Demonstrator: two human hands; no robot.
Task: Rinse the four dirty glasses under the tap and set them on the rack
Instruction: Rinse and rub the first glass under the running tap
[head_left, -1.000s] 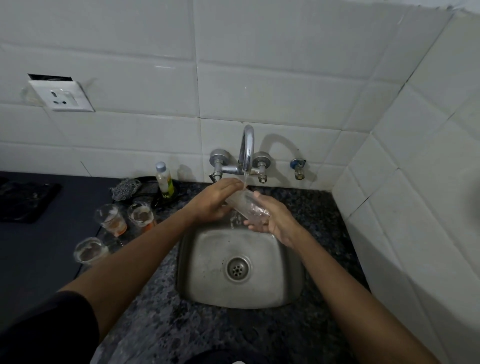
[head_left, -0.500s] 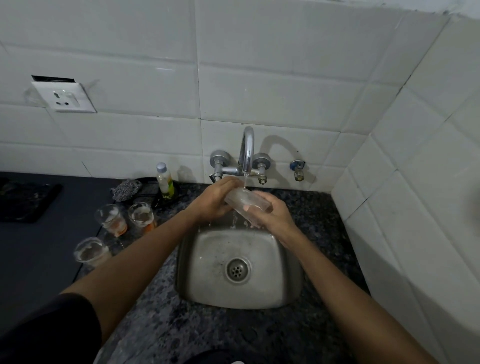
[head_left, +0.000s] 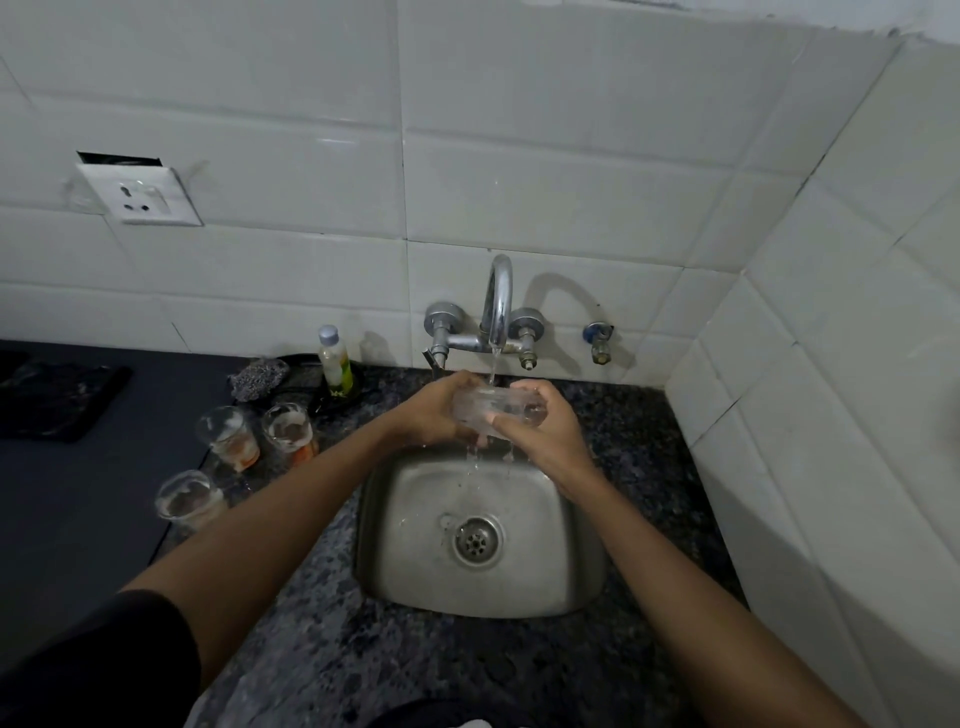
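Both hands on one clear glass (head_left: 491, 410), held sideways under the tap (head_left: 496, 306), over the back edge of the steel sink (head_left: 566, 587). Left hand (head_left: 434, 415) wraps the left end, fingers curled round it. Right hand (head_left: 540, 423) grips the right end, thumb across the front. Thin stream of water (head_left: 493, 366) hits the top of the glass; drips fall off underneath into the basin, near the drain (head_left: 477, 540).

Three more glasses stand upright on the speckled worktop (head_left: 332, 649), left of the sink: two side by side (head_left: 228, 434) (head_left: 291, 431), both with orange residue in the bottom, and a third (head_left: 187, 499) nearer the person, cloudy film inside. None of them touches the sink.

Behind them, by the wall: small bottle (head_left: 335, 361) with a white cap and a yellow-green label, writing too small to read. Grey scrubber (head_left: 258, 376) just to its left. Dark cloth (head_left: 57, 397) lies well apart on the far left, on a darker surface.

Wall socket (head_left: 139, 195) on the white tiles, no markings legible. Small blue-handled valve (head_left: 598, 340) to the right of the tap. No brand visible on anything.
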